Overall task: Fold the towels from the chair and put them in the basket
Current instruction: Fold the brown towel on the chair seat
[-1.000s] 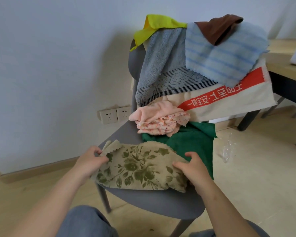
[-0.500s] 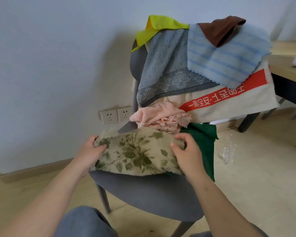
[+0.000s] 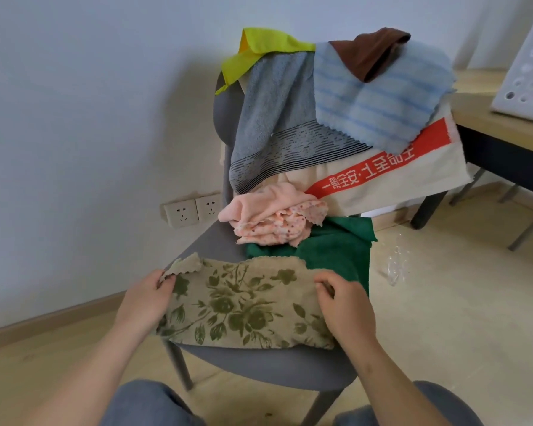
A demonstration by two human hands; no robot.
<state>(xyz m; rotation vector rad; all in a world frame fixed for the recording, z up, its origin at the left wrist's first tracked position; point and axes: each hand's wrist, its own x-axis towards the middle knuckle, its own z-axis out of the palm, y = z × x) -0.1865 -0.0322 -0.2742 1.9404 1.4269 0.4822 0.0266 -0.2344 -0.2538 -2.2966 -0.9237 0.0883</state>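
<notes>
A beige towel with green flowers [image 3: 243, 305] lies spread on the front of the grey chair's seat [image 3: 259, 364]. My left hand [image 3: 146, 298] pinches its upper left corner, which is turned over. My right hand [image 3: 343, 302] grips its right edge with curled fingers. Behind it on the seat lie a green towel [image 3: 336, 250] and a crumpled pink towel [image 3: 271, 216]. Over the backrest hang a grey towel [image 3: 274, 124], a blue striped towel [image 3: 376, 99], a cream towel with a red band [image 3: 391, 176], a yellow cloth [image 3: 259, 53] and a brown cloth [image 3: 366, 50]. No basket is in view.
A white wall with two sockets [image 3: 191, 210] stands behind the chair. A wooden table [image 3: 499, 124] with a white perforated board [image 3: 526, 72] is at the right. A clear plastic scrap [image 3: 396, 265] lies on the wooden floor. My knees show at the bottom.
Half a second ago both hands held the floral towel raised off the seat. It now lies flat again, spread wider, with my hands at its upper corners.
</notes>
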